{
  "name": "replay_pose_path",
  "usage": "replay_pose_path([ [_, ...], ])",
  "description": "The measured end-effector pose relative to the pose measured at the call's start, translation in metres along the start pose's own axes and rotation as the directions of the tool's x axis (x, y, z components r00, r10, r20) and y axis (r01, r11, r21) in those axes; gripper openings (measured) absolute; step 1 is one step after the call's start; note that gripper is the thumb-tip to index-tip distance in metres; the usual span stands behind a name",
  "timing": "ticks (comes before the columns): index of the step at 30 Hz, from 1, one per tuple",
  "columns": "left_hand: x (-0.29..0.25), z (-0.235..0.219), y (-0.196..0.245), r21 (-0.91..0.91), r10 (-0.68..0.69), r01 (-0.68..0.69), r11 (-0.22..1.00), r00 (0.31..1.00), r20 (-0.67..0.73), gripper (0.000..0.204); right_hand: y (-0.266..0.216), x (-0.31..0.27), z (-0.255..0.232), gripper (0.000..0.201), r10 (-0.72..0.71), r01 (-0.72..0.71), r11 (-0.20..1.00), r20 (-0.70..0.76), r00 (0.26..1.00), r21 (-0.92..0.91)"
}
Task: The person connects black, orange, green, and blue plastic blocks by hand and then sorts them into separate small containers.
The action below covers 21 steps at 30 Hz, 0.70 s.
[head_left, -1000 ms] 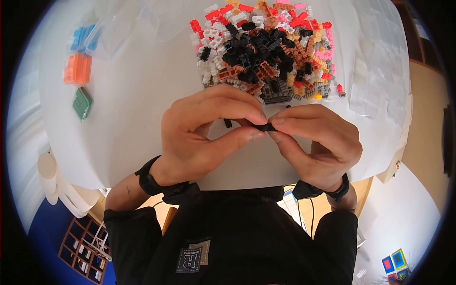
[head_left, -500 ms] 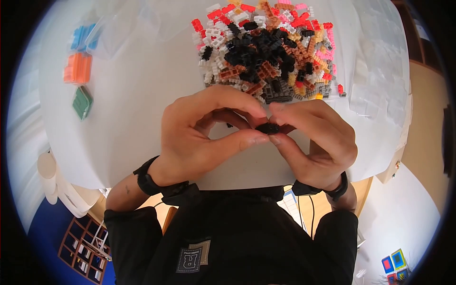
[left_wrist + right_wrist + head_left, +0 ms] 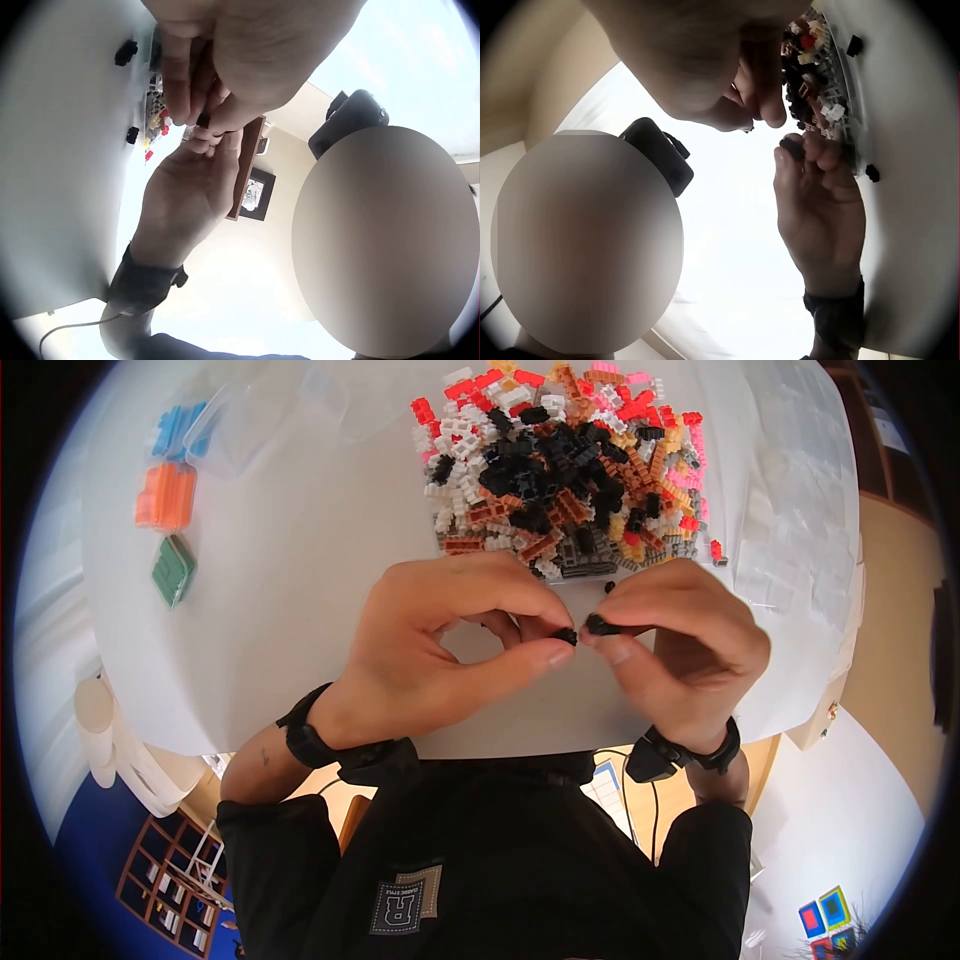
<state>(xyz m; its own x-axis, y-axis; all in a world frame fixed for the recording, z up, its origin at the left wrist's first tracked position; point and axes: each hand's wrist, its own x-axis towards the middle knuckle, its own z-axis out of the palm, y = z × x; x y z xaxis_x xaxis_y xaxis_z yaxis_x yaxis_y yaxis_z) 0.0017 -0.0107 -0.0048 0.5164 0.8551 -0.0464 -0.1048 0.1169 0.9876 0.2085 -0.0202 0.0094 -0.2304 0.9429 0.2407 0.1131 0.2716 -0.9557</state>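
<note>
Over the front of the table, my left hand (image 3: 430, 650) pinches a small black building brick (image 3: 566, 636) between thumb and forefinger. Facing it, my right hand (image 3: 690, 645) holds another black brick (image 3: 600, 625) at its fingertips. A narrow gap separates the two bricks in the head view. The left hand's brick also shows in the right wrist view as a dark ridged piece (image 3: 792, 145). Just beyond the hands lies a heap of loose building bricks (image 3: 550, 470), black in the middle, with white, red, brown, tan, grey and pink ones around.
Loose black bricks (image 3: 126, 52) lie on the white table (image 3: 280, 560) near the heap. At the left stand blue bricks (image 3: 180, 432), orange bricks (image 3: 165, 496) and a green block (image 3: 174, 572). Clear plastic containers (image 3: 795, 520) lie at the right, and a single red brick (image 3: 716, 549) beside the heap.
The hands were together over one dark piece; now they are slightly apart, each with a black brick. The right hand has shifted a little to the right.
</note>
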Motion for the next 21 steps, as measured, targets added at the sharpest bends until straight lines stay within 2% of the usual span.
replay_pose_path([
  [1, 0.0, -0.001, 0.0, 0.044, -0.001, 0.0, 0.999, 0.999, 0.035, 0.019, -0.001, -0.001, -0.002, 0.03, 0.083, -0.08, 0.993, -0.032, 0.996, 0.089],
  [2, 0.0, 0.0, 0.0, 0.045, -0.002, 0.0, 0.999, 0.999, 0.035, 0.019, 0.0, -0.001, -0.005, 0.03, 0.084, -0.081, 0.993, -0.032, 0.996, 0.089],
  [4, 0.001, 0.002, -0.002, 0.017, 0.006, -0.006, 1.0, 1.0, 0.015, 0.02, 0.001, 0.001, -0.008, 0.03, 0.051, -0.058, 0.995, -0.088, 0.995, -0.08],
  [5, 0.0, 0.002, -0.002, 0.017, 0.005, -0.005, 1.0, 1.0, 0.02, 0.02, 0.0, 0.004, -0.004, 0.037, 0.127, -0.137, 0.989, -0.171, 0.977, -0.048],
  [6, -0.001, 0.003, -0.003, -0.049, -0.027, 0.026, 0.998, 0.999, -0.027, 0.022, 0.001, 0.006, -0.002, 0.037, 0.129, -0.139, 0.989, -0.175, 0.976, -0.049],
  [8, 0.0, 0.004, -0.003, -0.114, -0.061, 0.052, 0.992, 0.996, -0.071, 0.023, 0.004, 0.01, -0.002, 0.042, -0.004, -0.049, 0.981, -0.27, 0.963, -0.189],
  [9, 0.0, 0.004, -0.003, -0.112, -0.052, 0.044, 0.993, 0.996, -0.071, 0.024, 0.0, 0.01, -0.004, 0.037, -0.063, -0.013, 0.958, -0.252, 0.966, -0.287],
  [10, 0.0, 0.003, -0.003, -0.11, -0.044, 0.036, 0.993, 0.996, -0.072, 0.025, -0.001, 0.007, -0.008, 0.037, -0.064, -0.011, 0.958, -0.25, 0.966, -0.285],
  [12, 0.0, 0.003, -0.001, -0.106, -0.048, 0.038, 0.994, 0.995, -0.085, 0.024, -0.003, 0.002, -0.016, 0.03, -0.027, 0.037, 0.979, 0.054, 0.998, -0.2],
  [13, 0.0, 0.004, -0.001, -0.103, -0.047, 0.037, 0.994, 0.994, -0.094, 0.024, -0.009, 0.003, -0.009, 0.023, 0.046, -0.037, 0.982, 0.047, 0.998, -0.188],
  [14, 0.0, 0.004, -0.002, -0.104, -0.048, 0.038, 0.994, 0.995, -0.091, 0.024, -0.006, 0.002, -0.004, 0.023, 0.048, -0.038, 0.981, 0.045, 0.998, -0.189],
  [16, -0.001, 0.003, -0.003, -0.024, 0.024, -0.026, 0.999, 0.996, -0.085, 0.024, 0.003, 0.0, 0.003, 0.029, -0.021, 0.03, 0.985, 0.058, 0.998, -0.17],
  [17, -0.001, 0.003, -0.004, -0.024, 0.024, -0.026, 0.999, 0.996, -0.084, 0.024, 0.003, 0.001, 0.003, 0.026, -0.059, 0.072, 0.978, 0.068, 0.996, -0.196],
  [21, 0.0, 0.002, -0.005, 0.048, 0.066, -0.063, 0.997, 0.995, -0.074, 0.024, 0.004, 0.0, -0.001, 0.023, -0.013, 0.03, 0.981, 0.088, 0.996, -0.192],
])
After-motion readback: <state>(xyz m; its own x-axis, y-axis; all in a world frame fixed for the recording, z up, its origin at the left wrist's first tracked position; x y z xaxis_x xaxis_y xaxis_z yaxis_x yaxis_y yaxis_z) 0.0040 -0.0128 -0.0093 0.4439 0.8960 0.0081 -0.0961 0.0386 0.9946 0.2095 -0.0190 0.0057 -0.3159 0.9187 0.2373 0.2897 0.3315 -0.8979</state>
